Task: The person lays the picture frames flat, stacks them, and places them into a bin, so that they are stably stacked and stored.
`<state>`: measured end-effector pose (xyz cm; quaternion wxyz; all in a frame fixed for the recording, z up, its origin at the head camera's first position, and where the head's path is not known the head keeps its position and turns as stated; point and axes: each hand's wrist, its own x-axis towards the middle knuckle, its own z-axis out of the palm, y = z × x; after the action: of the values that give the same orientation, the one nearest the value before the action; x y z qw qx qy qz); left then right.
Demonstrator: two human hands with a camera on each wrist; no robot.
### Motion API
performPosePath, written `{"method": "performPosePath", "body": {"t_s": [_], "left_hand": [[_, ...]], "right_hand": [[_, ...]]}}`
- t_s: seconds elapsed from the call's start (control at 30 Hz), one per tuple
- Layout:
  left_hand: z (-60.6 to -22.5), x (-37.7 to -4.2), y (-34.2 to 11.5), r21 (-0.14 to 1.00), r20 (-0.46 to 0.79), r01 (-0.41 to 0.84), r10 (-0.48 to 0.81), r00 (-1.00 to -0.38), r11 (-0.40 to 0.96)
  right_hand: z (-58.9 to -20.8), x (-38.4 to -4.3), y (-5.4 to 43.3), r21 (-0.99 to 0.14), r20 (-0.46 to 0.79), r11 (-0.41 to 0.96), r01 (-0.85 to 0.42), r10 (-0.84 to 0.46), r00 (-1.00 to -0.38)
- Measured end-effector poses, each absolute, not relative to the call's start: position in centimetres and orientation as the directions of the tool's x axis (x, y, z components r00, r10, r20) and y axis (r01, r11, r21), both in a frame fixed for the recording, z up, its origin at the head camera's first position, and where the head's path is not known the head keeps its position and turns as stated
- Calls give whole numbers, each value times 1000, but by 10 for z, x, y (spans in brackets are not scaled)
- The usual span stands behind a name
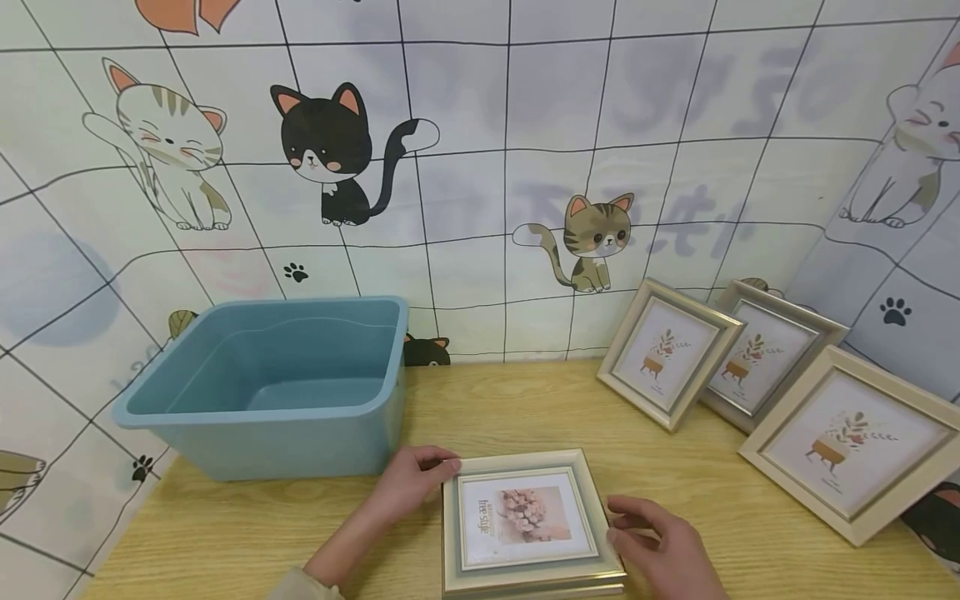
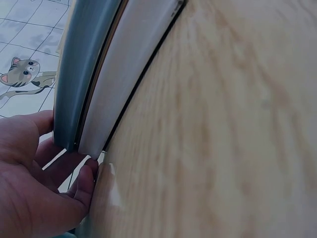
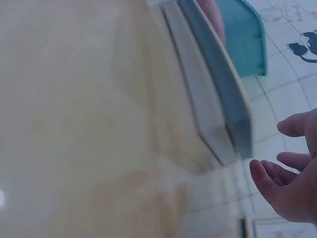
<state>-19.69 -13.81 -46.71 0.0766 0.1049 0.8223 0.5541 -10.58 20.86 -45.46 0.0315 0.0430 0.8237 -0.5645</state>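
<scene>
A picture frame with a pink flower print lies face up at the table's front. Both wrist views show two layers at its side, a blue-grey upper frame atop a whitish lower frame. My left hand grips the far left corner, thumb on the upper frame and fingers bent around the corner. To the right, my right hand hovers close to the right edge with its fingers loosely bent. In the right wrist view a gap separates the right hand from the stacked frames.
A blue plastic tub stands at the back left, just behind my left hand. Three potted-plant frames lean at the right: a small one, one behind it and a larger one. A cat-patterned wall covering closes off the wooden table.
</scene>
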Motion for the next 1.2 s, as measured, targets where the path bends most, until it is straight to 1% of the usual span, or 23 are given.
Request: {"method": "performPosePath", "body": {"t_s": [0.07, 0.13, 0.2, 0.3, 0.37, 0.4, 0.43, 0.47, 0.53, 0.6, 0.67, 0.73, 0.8, 0.87, 0.93, 1.03, 1.2], "left_hand": [[-467, -197, -138, 933, -11, 86, 266, -964, 349], [-467, -196, -138, 940, -12, 81, 270, -963, 332], [-468, -196, -138, 946, -5, 85, 277, -961, 313], [-468, -195, -139, 956, 7, 88, 280, -960, 279], [-468, -195, -139, 962, 15, 91, 280, -960, 259], [-467, -195, -138, 964, 18, 91, 280, -960, 248], [-468, -195, -139, 966, 22, 93, 279, -960, 242], [-468, -195, -139, 967, 26, 95, 277, -960, 237], [-468, -195, -139, 968, 30, 97, 278, -960, 230], [-469, -195, -138, 968, 33, 100, 281, -959, 229], [-469, -195, -139, 967, 33, 103, 286, -958, 233], [-469, -194, -138, 966, 33, 104, 288, -957, 235], [-470, -193, -138, 967, 29, 100, 288, -957, 234], [-470, -192, -138, 967, 27, 96, 282, -959, 234], [-470, -193, -137, 969, 27, 94, 281, -959, 229], [-469, -195, -136, 971, 32, 97, 284, -958, 220], [-469, -197, -135, 971, 35, 101, 286, -958, 218]], "right_hand": [[-445, -112, 216, -927, -21, 375, 31, 32, -999], [-434, -122, 228, -912, 90, 403, -74, 23, -996], [-424, -137, 244, -854, 275, 466, -233, 21, -961], [-411, -166, 274, -709, 519, 558, -432, -4, -855], [-403, -187, 294, -589, 657, 619, -519, -6, -754], [-398, -197, 304, -541, 711, 643, -542, 5, -703], [-392, -206, 313, -501, 746, 669, -549, 11, -666], [-387, -214, 320, -476, 770, 692, -542, 31, -637], [-377, -229, 334, -460, 791, 733, -500, 83, -606], [-366, -239, 345, -487, 757, 764, -424, 127, -641], [-358, -247, 352, -507, 684, 795, -334, 134, -717], [-352, -256, 358, -524, 585, 809, -265, 116, -802], [-349, -266, 361, -548, 480, 807, -222, 86, -873], [-350, -276, 361, -596, 407, 771, -223, 51, -912], [-351, -286, 361, -636, 363, 738, -225, 30, -931], [-352, -297, 358, -650, 346, 721, -241, -2, -938], [-350, -304, 359, -671, 304, 713, -203, 14, -953]]}}
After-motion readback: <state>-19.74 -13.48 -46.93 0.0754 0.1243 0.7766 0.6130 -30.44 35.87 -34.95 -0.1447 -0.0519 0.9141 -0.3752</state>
